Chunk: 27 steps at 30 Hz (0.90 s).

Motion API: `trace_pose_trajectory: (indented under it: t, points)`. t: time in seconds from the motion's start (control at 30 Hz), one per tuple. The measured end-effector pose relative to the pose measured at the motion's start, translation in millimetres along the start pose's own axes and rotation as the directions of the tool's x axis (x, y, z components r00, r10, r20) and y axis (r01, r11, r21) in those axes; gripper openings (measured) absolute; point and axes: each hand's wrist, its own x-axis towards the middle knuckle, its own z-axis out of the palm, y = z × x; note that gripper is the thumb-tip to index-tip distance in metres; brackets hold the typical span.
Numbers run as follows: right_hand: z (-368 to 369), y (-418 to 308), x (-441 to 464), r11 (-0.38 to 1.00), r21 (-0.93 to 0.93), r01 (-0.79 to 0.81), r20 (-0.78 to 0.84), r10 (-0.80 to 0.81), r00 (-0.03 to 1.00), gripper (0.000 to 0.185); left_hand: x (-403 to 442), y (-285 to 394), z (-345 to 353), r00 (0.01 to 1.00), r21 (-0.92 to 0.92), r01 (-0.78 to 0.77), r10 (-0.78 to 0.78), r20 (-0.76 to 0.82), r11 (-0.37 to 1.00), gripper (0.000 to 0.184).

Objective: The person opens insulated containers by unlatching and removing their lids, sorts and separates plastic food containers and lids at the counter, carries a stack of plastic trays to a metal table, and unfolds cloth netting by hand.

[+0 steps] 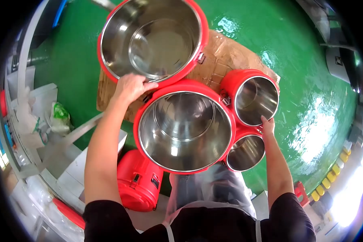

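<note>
My left hand (pixel 132 88) grips the near rim of a large red insulated barrel (pixel 204 34) with a steel lining, at the top of the view. Close below it stands a second large barrel (pixel 181 155), its steel inside showing bare. On the right, my right hand (pixel 268 126) holds the near rim of a medium red barrel (pixel 228 82), thumb over the edge, other fingers mostly hidden. A small red barrel (pixel 246 155) sits just under that hand, beside the second large one. All of these have their mouths open toward me.
Flattened cardboard (pixel 213 60) lies beneath the barrels on a wet, shiny green floor (pixel 306 109). To the left of my legs is a red lidded barrel (pixel 140 181). White boxes (pixel 74 169) and a metal frame line the left side; yellow objects (pixel 326 182) stand at the right.
</note>
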Motion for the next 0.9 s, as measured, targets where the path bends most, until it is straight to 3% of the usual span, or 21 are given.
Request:
trace_pose_trajectory:
  t: [0.07,0.17,0.2,0.27,0.43,0.53,0.57,0.63,0.67,0.7,0.73,0.77,0.8,0.9]
  points:
    - [-1.9,15.0,13.3,0.992,-0.041,0.118,-0.028,-0.12,0.992,0.032,-3.9,4.6,5.2,0.999,0.065,0.025,-0.022,-0.043,0.998,0.061]
    - [2.7,6.0,3.6,0.976,-0.209,0.066,-0.123,-0.093,0.988,0.035,-14.2,20.8,7.1,0.983,-0.011,0.174,-0.174,-0.064,0.985,0.062]
    - [6.3,-1.6,-6.7,0.942,-0.288,0.174,-0.148,-0.223,0.963,0.039,-15.7,28.1,7.3,0.968,-0.005,0.241,-0.24,-0.066,0.971,0.063]
    - [17.2,-28.7,-28.4,0.975,-0.162,0.152,-0.175,-0.18,0.968,0.042,-21.5,37.4,6.8,0.925,0.021,0.376,-0.374,-0.06,0.926,0.064]
    - [18.5,-7.1,-13.8,0.956,-0.222,0.19,-0.236,-0.242,0.941,0.041,-36.6,24.6,9.9,0.792,0.018,0.608,-0.608,0.058,0.794,0.065]
    - [21.2,-14.8,-17.9,0.975,-0.135,0.175,-0.228,-0.203,0.952,0.039,-64.3,-6.1,43.4,0.835,-0.263,0.513,-0.545,-0.067,0.818,0.062]
    - [22.3,-16.9,-16.3,0.982,-0.084,0.169,-0.221,-0.184,0.958,0.038,-73.0,-8.0,47.1,0.834,-0.498,0.452,-0.549,-0.059,0.74,0.048]
    - [21.2,-9.8,-8.9,0.987,0.074,0.141,-0.18,-0.125,0.976,0.036,-104.8,17.2,54.2,0.819,-0.209,0.153,-0.242,-0.52,0.966,0.046]
    - [18.4,-7.6,-5.1,0.981,0.148,0.125,-0.161,-0.1,0.982,0.035,-128.1,33.1,60.5,0.808,-0.288,0.171,-0.301,-0.506,0.942,0.054]
    - [18.4,-12.7,-7.4,0.97,0.233,0.067,-0.14,-0.035,0.99,0.034,-150.5,53.4,76.5,0.742,-0.424,0.169,-0.398,-0.54,0.89,0.058]
    - [17.0,-13.4,-9.0,0.978,0.198,0.072,-0.187,-0.034,0.982,0.034,-176.2,61.4,108.4,0.676,-0.569,0.386,-0.643,-0.36,0.726,0.065]
    - [17.9,-13.8,-10.0,0.983,0.167,0.077,-0.228,-0.037,0.973,0.033,-193.8,62.8,150.6,0.494,-0.824,0.448,-0.865,-0.095,0.346,0.069]
    - [19.2,-14.0,-10.1,0.986,0.142,0.086,-0.267,-0.045,0.963,0.033,-197.1,74.7,153.9,0.565,-0.957,0.289,-0.802,0.193,-0.027,0.064]
    - [13.6,-3.4,-0.4,0.968,0.199,0.151,-0.279,-0.092,0.956,0.035,-184.7,72.3,163.2,0.613,-0.967,0.255,-0.771,0.172,-0.013,0.055]
